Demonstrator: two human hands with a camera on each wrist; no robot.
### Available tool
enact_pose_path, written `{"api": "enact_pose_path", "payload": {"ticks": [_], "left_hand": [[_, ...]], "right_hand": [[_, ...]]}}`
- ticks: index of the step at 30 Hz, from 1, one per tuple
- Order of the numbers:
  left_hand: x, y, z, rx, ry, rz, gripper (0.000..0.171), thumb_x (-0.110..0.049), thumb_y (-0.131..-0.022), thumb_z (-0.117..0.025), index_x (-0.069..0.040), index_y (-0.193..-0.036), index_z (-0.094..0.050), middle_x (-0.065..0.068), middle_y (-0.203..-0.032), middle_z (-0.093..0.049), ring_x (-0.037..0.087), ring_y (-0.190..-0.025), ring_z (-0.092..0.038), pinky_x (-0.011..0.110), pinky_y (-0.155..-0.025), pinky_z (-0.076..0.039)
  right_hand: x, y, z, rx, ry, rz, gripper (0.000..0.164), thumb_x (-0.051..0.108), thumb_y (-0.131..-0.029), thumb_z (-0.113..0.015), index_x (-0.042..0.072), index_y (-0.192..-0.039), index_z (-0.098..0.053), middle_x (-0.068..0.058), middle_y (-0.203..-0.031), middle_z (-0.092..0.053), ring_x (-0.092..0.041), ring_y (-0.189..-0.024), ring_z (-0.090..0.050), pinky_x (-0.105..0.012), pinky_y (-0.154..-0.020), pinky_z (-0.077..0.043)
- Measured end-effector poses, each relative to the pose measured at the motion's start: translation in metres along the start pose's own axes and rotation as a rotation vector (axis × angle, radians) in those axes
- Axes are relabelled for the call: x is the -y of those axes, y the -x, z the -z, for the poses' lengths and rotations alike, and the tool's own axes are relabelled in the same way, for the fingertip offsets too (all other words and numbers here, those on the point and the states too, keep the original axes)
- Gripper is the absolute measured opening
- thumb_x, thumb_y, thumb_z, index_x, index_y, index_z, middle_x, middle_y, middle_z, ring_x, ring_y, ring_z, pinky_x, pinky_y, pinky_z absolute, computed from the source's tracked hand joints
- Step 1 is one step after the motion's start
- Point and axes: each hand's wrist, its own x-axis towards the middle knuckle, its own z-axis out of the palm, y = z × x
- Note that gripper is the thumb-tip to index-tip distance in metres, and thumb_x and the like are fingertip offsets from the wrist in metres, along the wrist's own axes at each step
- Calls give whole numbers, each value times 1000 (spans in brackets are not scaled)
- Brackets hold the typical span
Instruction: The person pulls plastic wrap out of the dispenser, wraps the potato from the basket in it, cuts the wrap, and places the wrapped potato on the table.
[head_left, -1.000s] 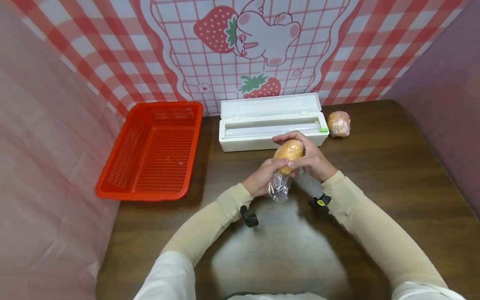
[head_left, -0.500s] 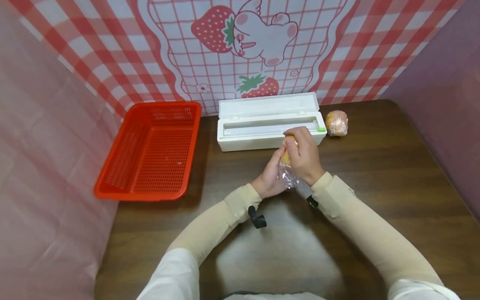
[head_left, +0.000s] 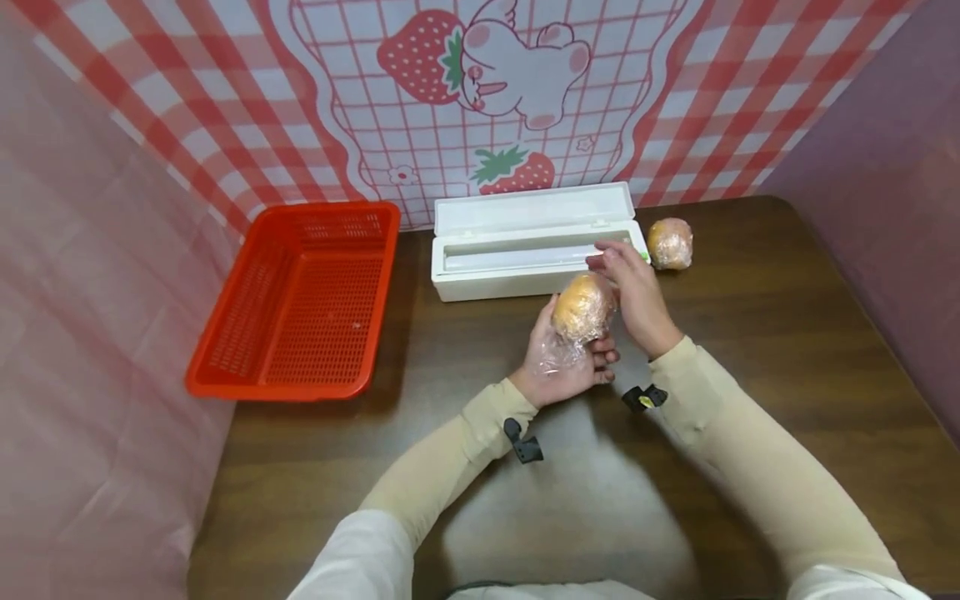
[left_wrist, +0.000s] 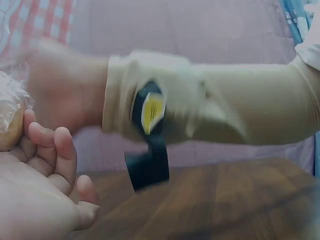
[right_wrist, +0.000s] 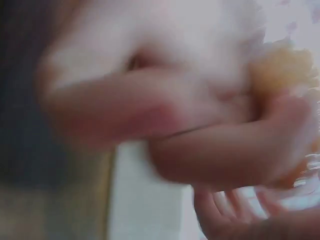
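A golden-brown bread roll (head_left: 583,308) wrapped in clear cling film lies in my upturned left hand (head_left: 558,367). The thumb runs along its left side, and the other fingers curl up at its right. Loose film (head_left: 558,354) bunches over the palm below the roll. My right hand (head_left: 633,296) is raised at the roll's upper right, fingers extended and slightly bent, fingertips close over it. In the left wrist view the wrapped roll (left_wrist: 9,112) shows only at the edge. The right hand (right_wrist: 165,105) is blurred in its own wrist view.
Behind the hands stands a white cling film dispenser (head_left: 487,289), lid up, with a film roll (head_left: 517,257) inside. Another film-wrapped roll (head_left: 670,243) sits to its right. At the left is a red plastic basket (head_left: 277,390) on the wooden table (head_left: 787,333).
The right hand first closed over the roll, then lifted off toward the upper right. The left hand moved slightly right and turned palm up, leaving the wrapped roll exposed.
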Motion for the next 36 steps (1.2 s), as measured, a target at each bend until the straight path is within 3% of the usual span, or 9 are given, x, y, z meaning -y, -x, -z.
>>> {"api": "enact_pose_path", "payload": {"ticks": [4, 7, 11, 14, 18, 24, 29, 32, 36], "left_hand": [[5, 4, 0, 12, -66, 16, 79, -84, -89, -15, -16, -106, -52, -4, -82, -53, 12, -84, -54, 32, -81, -40], [3, 11, 5, -65, -222, 36, 93, -80, -93, -11, -3, -125, -54, 4, -97, -64, 17, -88, -62, 35, -83, -47], [-13, 23, 10, -205, -374, 28, 91, -71, -100, -17, 1, -152, -32, 23, -129, -59, 28, -103, -64, 48, -95, -50], [-27, 25, 9, -238, -383, -12, 74, -59, -103, -32, -8, -156, -27, 27, -138, -50, 34, -109, -60, 58, -101, -45], [-35, 20, 7, -220, -380, -16, 56, -36, -106, -44, -21, -157, -26, 16, -126, -54, 31, -103, -62, 59, -94, -49], [-40, 18, 15, -195, -317, -51, 43, -15, -107, -44, -13, -150, -35, 22, -119, -57, 33, -88, -69, 45, -81, -58], [-49, 21, 16, -243, -202, -62, 45, -28, -108, -47, -5, -145, -40, 27, -124, -54, 35, -90, -70, 36, -80, -59], [-52, 24, 13, -286, -202, -52, 49, -37, -107, -45, -4, -143, -43, 23, -117, -57, 30, -90, -70, 33, -79, -59], [-52, 27, 7, -293, -297, -41, 52, -45, -109, -36, -4, -137, -50, 13, -107, -64, 21, -87, -69, 31, -73, -59]], "right_hand": [[-11, 1, 7, 104, 80, -148, 52, 34, -108, -41, -11, -131, -57, -23, -125, -60, -10, -103, -59, -23, -92, -44], [-11, -1, 14, 150, 211, -147, 49, 34, -107, -44, -8, -119, -66, -20, -116, -65, -15, -99, -61, -27, -88, -47], [-12, -14, 22, 277, 385, -104, 46, 33, -108, -43, -4, -116, -67, -18, -115, -67, -25, -106, -60, -39, -96, -44], [-15, -19, 20, 383, 437, -106, 48, 34, -110, -37, -5, -128, -58, -23, -128, -59, -35, -120, -54, -50, -105, -38], [-20, -19, 8, 424, 420, -134, 52, 32, -110, -30, -3, -147, -38, -28, -148, -41, -44, -136, -40, -58, -113, -27], [-24, -15, -5, 357, 422, -126, 57, 38, -109, -24, 9, -158, -24, -27, -151, -39, -44, -133, -43, -58, -109, -34], [-32, -2, 11, 258, 330, 159, 64, 7, -95, -53, 7, -156, -33, -25, -140, -43, -39, -123, -48, -60, -97, -41], [-36, 7, 14, 312, 460, 449, 86, 0, -75, -69, 10, -154, -39, -24, -152, -33, -40, -136, -35, -65, -103, -34], [-36, 10, 2, 374, 640, 693, 95, 13, -66, -84, 21, -153, -45, -25, -159, -23, -44, -143, -25, -68, -107, -27]]}}
